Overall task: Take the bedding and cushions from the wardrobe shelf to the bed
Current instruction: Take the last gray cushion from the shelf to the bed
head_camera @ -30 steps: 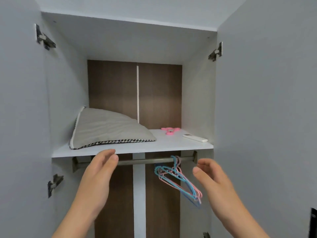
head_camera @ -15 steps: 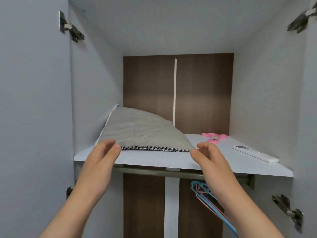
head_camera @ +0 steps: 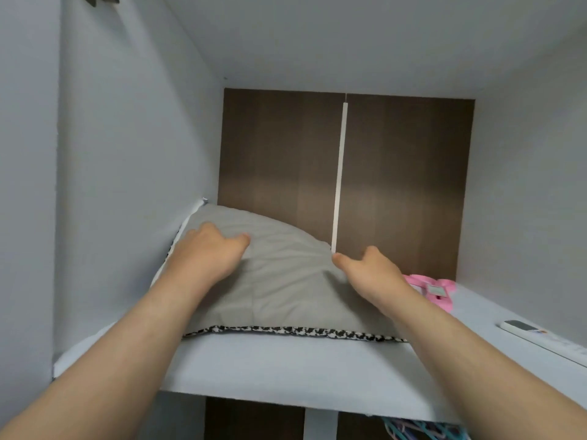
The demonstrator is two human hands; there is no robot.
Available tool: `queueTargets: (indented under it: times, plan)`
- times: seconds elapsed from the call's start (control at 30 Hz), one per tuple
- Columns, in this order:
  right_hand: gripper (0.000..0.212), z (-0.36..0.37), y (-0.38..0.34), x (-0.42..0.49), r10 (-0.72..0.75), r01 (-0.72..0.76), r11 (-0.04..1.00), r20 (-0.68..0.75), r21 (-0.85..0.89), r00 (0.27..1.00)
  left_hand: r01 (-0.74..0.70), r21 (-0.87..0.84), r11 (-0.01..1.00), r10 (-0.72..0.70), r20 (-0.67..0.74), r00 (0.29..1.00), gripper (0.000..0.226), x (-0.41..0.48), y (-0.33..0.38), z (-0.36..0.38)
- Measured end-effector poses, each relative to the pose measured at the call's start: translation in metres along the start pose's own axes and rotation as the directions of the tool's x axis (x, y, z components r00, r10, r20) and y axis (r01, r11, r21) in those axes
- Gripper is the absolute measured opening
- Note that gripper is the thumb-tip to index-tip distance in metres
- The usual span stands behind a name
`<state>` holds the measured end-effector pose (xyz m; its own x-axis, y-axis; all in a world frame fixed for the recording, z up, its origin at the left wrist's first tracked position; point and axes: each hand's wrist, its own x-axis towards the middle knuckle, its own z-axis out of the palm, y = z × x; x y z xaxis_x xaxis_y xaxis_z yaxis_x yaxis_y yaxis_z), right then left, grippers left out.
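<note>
A grey cushion (head_camera: pixel 282 281) with a black-and-white houndstooth edge lies on the white wardrobe shelf (head_camera: pixel 286 366), leaning against the left wall. My left hand (head_camera: pixel 205 254) rests on the cushion's upper left part, fingers curled over the far left side. My right hand (head_camera: pixel 370 269) is at the cushion's right edge, thumb on the fabric and fingers hidden behind it. Whether either hand has a firm hold on the cushion is unclear.
A pink object (head_camera: pixel 433 289) lies on the shelf right of the cushion. A white remote control (head_camera: pixel 540 338) lies near the right wall. Coloured hangers (head_camera: pixel 422 428) hang under the shelf. Grey side walls and a brown back panel enclose the shelf.
Both hands have moved up and forward from the shelf's front edge onto the cushion. The view has moved closer to the shelf.
</note>
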<state>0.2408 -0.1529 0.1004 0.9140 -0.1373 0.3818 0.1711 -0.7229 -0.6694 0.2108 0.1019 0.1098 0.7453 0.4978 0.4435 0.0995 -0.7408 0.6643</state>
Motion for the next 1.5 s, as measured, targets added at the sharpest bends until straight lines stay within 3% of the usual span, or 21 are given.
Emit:
queueTargets:
  times: [0.17, 0.27, 0.37, 0.47, 0.6, 0.73, 0.9, 1.1, 1.5]
  plan:
    - [0.084, 0.032, -0.005, 0.055, 0.146, -0.130, 0.986, 0.175, -0.100, 0.974, 0.164, 0.281, 0.946, -0.194, 0.083, 0.977, 0.097, 0.044, -0.006, 0.019]
    - [0.092, 0.051, 0.002, 0.075, 0.187, -0.169, 0.981, 0.237, -0.095, 0.953, 0.227, 0.280, 0.933, -0.261, 0.088, 0.961, 0.105, 0.050, -0.027, 0.034]
    - [0.094, 0.063, 0.007, 0.088, 0.209, -0.188, 0.976, 0.243, -0.106, 0.947, 0.263, 0.245, 0.933, -0.263, -0.034, 0.964, 0.103, 0.053, -0.034, 0.047]
    - [0.088, 0.074, 0.011, 0.093, 0.162, -0.128, 0.964, 0.134, -0.232, 0.978, 0.252, 0.205, 0.946, -0.237, -0.091, 0.967, 0.095, 0.061, -0.038, 0.054]
    - [0.053, 0.078, 0.012, 0.094, 0.062, -0.057, 0.983, 0.025, -0.175, 0.998, 0.124, 0.139, 0.983, -0.110, -0.100, 0.989, 0.054, 0.068, -0.045, 0.057]
    - [0.044, 0.077, 0.013, 0.087, -0.034, 0.023, 0.990, -0.078, -0.140, 0.996, 0.011, 0.074, 0.997, 0.001, -0.160, 0.987, 0.041, 0.066, -0.043, 0.058]
    - [0.038, 0.059, 0.006, 0.072, -0.160, 0.171, 0.985, -0.244, 0.026, 0.956, -0.120, -0.074, 0.990, 0.095, -0.280, 0.955, 0.038, 0.064, -0.034, 0.042]
    - [0.037, -0.006, -0.017, 0.040, -0.269, 0.321, 0.946, -0.428, 0.053, 0.863, -0.272, -0.225, 0.936, 0.148, -0.448, 0.882, 0.040, 0.049, -0.007, 0.005]
    - [0.041, -0.132, 0.012, -0.118, -0.243, 0.323, 0.945, -0.557, 0.049, 0.794, -0.387, -0.362, 0.848, 0.191, -0.472, 0.861, 0.045, -0.100, 0.038, -0.055]
